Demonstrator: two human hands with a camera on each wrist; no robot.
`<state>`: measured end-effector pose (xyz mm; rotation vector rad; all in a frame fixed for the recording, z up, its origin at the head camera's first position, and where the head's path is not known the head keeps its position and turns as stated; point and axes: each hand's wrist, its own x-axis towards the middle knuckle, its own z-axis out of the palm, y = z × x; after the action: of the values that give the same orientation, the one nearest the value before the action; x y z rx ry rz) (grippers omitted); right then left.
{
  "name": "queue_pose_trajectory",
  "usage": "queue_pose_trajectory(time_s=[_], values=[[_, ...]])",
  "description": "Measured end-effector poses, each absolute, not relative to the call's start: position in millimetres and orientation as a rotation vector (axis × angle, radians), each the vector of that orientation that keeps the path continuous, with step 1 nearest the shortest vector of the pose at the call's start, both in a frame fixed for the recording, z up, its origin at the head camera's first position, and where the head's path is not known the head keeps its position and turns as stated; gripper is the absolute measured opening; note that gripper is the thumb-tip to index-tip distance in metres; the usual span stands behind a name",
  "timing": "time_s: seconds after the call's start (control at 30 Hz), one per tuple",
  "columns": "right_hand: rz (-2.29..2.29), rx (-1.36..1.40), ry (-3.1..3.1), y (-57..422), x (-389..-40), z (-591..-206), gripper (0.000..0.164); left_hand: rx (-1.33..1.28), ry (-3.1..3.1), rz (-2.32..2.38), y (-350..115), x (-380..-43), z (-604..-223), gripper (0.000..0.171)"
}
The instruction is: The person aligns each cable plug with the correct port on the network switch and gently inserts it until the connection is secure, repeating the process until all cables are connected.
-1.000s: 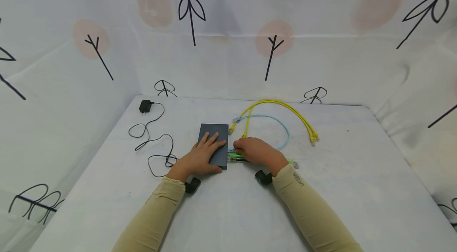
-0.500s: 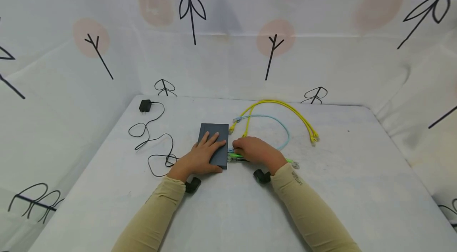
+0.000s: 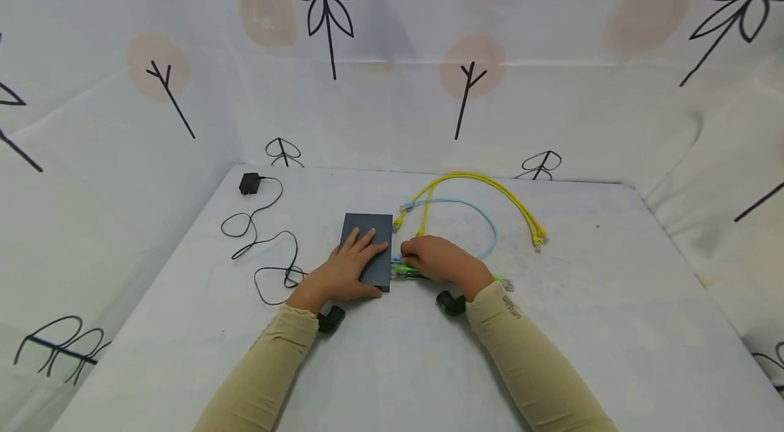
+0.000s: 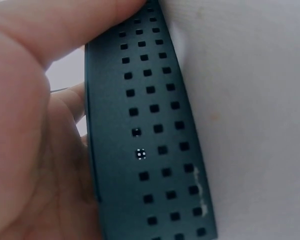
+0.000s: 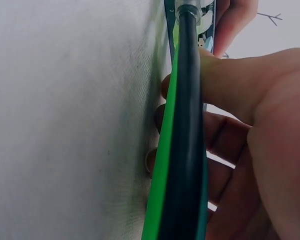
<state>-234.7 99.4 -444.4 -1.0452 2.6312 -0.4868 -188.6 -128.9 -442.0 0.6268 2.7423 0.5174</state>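
Observation:
A dark grey network switch (image 3: 371, 224), with rows of square vent holes along its side, lies flat on the table. My left hand (image 3: 349, 270) rests on its top with fingers spread, the thumb against the vented near side. At its right side my right hand (image 3: 444, 260) pinches a light-blue network cable (image 3: 495, 235) near its plug; the fingertips partly hide that end. Just below the right hand, a green cable (image 5: 166, 150) and a black cable (image 5: 187, 125) run up to the switch's port side. Whether the blue plug sits fully in a port I cannot tell.
Two yellow network cables (image 3: 484, 177) curve behind the right hand. At the far left lies a black power adapter (image 3: 249, 183), its thin cord (image 3: 254, 231) looping toward the switch and passing behind the left hand. A white patterned cloth backdrop surrounds the white table (image 3: 392, 364).
Almost nothing differs. The right hand shifts very slightly, still at the blue cable's end; the left hand and the switch stay in place.

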Motion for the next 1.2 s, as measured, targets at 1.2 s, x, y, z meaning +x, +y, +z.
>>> queue_pose_trajectory(time_s=[1.2], values=[[-0.549,-0.351,2.604,200,-248,-415,0.038,0.630,2.726,0.556,-131,-185,-442,0.090]])
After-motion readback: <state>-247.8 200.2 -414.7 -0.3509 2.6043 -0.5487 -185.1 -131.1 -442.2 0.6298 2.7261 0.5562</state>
